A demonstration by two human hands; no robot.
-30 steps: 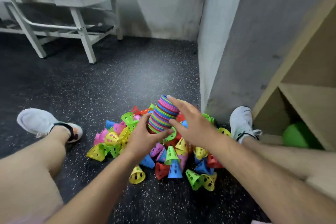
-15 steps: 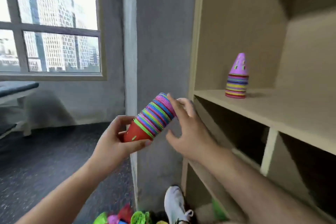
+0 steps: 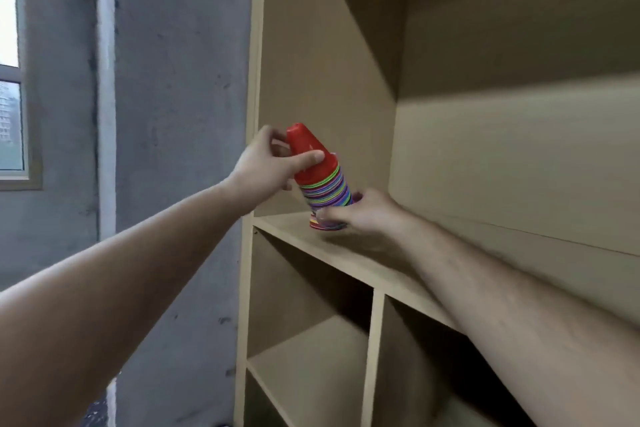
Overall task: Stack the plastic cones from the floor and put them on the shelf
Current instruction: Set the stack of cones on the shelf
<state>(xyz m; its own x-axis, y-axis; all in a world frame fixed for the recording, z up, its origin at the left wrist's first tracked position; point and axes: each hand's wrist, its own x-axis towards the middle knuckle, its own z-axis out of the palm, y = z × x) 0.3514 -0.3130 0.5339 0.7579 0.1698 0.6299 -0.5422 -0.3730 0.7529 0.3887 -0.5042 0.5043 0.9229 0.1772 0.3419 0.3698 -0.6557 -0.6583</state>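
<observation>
A tall stack of multicoloured plastic cones, topped by a red cone, stands slightly tilted over the wooden shelf board. Its base sits over the smaller stack that stood there; a red rim shows at the bottom. My left hand grips the red top cone, thumb across its front. My right hand holds the lower part of the stack near the shelf surface, fingers curled round it. The cones on the floor are out of view.
The beige shelf unit has open compartments below the board and a tall bay above. A grey concrete pillar stands left of it, with a window edge at far left.
The view swung up from the floor pile to the shelf. Both hands carried the cone stack up, turned it upright with the red cone on top, and brought it down onto the purple-topped stack.
</observation>
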